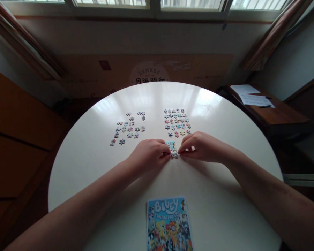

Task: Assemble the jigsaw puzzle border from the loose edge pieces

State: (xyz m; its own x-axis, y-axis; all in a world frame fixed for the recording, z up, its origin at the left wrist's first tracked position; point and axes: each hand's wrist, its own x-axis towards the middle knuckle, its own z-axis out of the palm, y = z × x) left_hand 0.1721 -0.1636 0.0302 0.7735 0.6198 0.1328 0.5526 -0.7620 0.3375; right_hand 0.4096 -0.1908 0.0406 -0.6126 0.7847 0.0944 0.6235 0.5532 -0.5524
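Note:
A small joined block of jigsaw pieces [173, 152] lies flat on the white table, light blue at its far end and greyish nearer me. My left hand [155, 150] rests at the block's left edge, its fingers curled and touching the pieces. On the other side, my right hand [197, 144] has its thumb and fingers brought together close to the block's right edge. Whatever is between those right fingertips is too small to make out. Just beyond my hands, loose jigsaw pieces [176, 121] stand in neat rows.
More scattered jigsaw pieces [130, 129] lie to the left. A colourful "Bluey" picture sheet [169, 223] is near me on the round white table [94, 167]. Papers [255, 100] rest on a brown side table [270, 116] at right. Windows and curtains stand behind.

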